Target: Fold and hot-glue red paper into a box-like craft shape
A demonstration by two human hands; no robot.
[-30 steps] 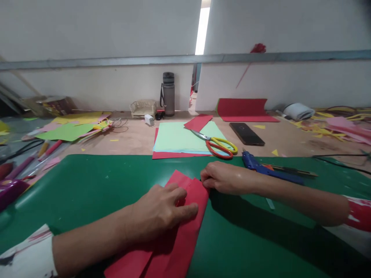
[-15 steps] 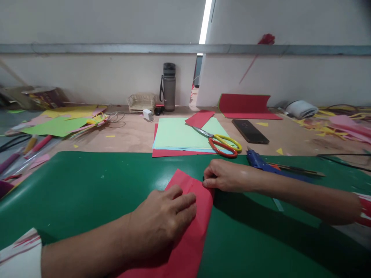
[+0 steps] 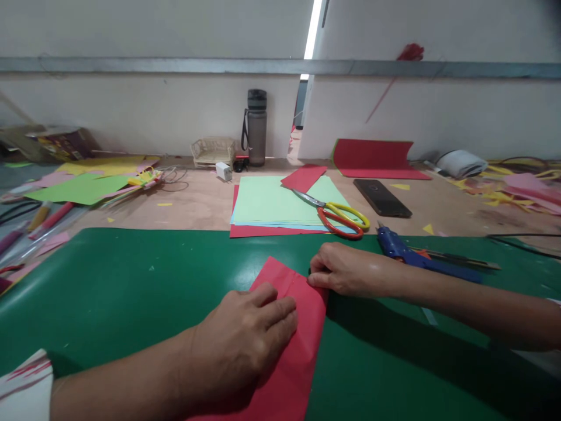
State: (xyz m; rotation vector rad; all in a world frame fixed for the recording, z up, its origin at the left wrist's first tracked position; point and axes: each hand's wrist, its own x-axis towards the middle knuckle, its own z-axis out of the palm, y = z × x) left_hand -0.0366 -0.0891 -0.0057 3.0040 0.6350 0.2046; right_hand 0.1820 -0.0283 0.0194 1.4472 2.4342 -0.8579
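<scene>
A folded sheet of red paper (image 3: 302, 339) with creases near its top end lies slanted before me. My left hand (image 3: 258, 333) presses down on it, fingers bent and close together; its thumb is hidden. At the paper's upper right corner, my right hand (image 3: 326, 272) pinches the edge between thumb and curled fingers. Beyond the hands, scissors (image 3: 339, 216) with one yellow and one red handle rest on a stack of pale green paper (image 3: 267, 202). A small red paper piece (image 3: 307, 175) lies by the scissor blades.
A green mat (image 3: 131, 292) covers the near table. Right of my right hand lies a blue glue gun (image 3: 394, 245). Farther back are a black phone (image 3: 381, 197), a grey bottle (image 3: 256, 131), a small woven bench (image 3: 213, 152) and folded red card (image 3: 377, 158). Green paper (image 3: 83, 188) lies left.
The right hand's fingertips have shifted slightly right and down along with the paper's corner. The left hand stays nearly in place. The camera view has moved a little.
</scene>
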